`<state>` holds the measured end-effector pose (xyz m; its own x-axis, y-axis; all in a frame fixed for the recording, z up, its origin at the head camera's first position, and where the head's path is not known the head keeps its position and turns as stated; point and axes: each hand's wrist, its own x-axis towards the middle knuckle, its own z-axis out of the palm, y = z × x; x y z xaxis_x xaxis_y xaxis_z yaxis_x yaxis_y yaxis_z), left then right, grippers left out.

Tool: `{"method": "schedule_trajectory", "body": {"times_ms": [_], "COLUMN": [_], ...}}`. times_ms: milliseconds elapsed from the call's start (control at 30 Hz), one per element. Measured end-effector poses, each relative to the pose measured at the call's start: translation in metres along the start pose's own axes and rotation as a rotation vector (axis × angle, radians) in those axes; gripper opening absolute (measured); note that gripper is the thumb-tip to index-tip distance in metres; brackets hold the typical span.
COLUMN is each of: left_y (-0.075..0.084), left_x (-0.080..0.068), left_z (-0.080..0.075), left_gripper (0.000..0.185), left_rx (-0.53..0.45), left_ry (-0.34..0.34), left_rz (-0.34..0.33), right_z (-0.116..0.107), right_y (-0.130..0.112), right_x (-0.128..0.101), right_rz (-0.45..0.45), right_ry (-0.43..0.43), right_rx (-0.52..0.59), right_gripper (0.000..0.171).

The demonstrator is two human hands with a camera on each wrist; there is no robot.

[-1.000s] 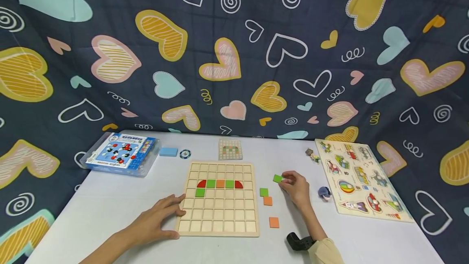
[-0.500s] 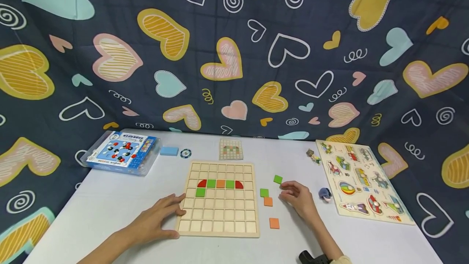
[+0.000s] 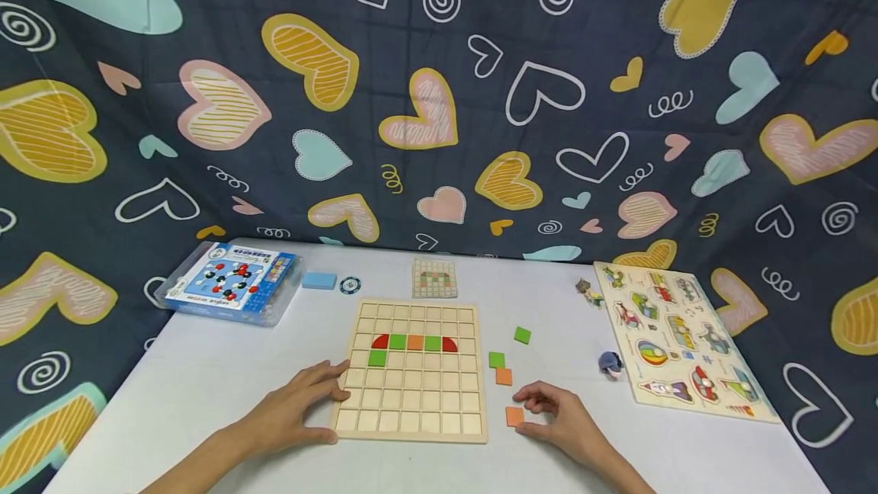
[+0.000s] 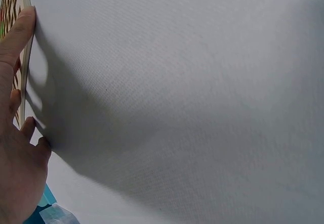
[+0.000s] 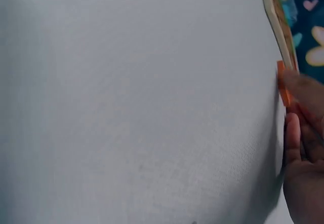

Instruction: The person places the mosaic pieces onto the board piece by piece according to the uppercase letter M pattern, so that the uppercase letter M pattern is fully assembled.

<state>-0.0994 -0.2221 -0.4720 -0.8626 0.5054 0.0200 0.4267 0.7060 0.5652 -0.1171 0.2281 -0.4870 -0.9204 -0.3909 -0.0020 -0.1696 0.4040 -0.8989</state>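
A square wooden grid board lies in the middle of the table. In it sit two red quarter-round tiles, several green tiles and an orange tile. My left hand rests at the board's left edge, fingers spread and fingertips on the rim; the left wrist view shows a fingertip on that rim. Right of the board, my right hand is at a loose orange tile, thumb tip at its near right edge and the other fingers bent loosely above it. The right wrist view shows the thumb against this tile.
Another orange tile and two green tiles lie right of the board. Behind it is a small pattern card. A boxed set, blue block and round chip stand left; a picture puzzle and small figures lie right.
My right hand has let go of a green tile at the back right and come nearer to me, down to the front orange tile. The left hand stays at the board.
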Motion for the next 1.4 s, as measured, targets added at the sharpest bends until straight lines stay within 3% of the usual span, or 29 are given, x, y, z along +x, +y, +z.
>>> {"method": "schedule_trajectory", "body": {"times_ms": [233, 667, 867, 967, 1233, 1400], "left_y": [0.002, 0.002, 0.001, 0.000, -0.001, -0.002], "left_x": [0.002, 0.002, 0.002, 0.001, 0.000, 0.000], "left_z": [0.000, 0.000, 0.000, 0.000, 0.001, 0.001], "left_gripper": [0.047, 0.048, 0.047, 0.047, 0.046, 0.047], "left_rx": [-0.010, -0.004, -0.008, -0.009, -0.015, -0.004], "left_ry": [-0.013, -0.015, -0.017, -0.016, -0.007, -0.005], "left_rz": [-0.009, -0.002, -0.009, -0.008, -0.002, 0.003], "right_z": [-0.001, -0.013, -0.015, -0.011, 0.022, 0.039], "right_y": [0.002, 0.007, 0.008, 0.008, -0.010, -0.025], "right_x": [-0.003, 0.006, 0.010, 0.008, 0.004, 0.013], "right_rz": [-0.102, -0.164, -0.155, -0.125, 0.114, 0.160], "right_ry": [0.038, -0.169, -0.193, -0.119, 0.273, 0.371], "right_rx": [-0.030, -0.002, 0.030, 0.058, 0.140, 0.154], "right_gripper": [0.024, 0.028, 0.026, 0.026, 0.028, 0.026]}}
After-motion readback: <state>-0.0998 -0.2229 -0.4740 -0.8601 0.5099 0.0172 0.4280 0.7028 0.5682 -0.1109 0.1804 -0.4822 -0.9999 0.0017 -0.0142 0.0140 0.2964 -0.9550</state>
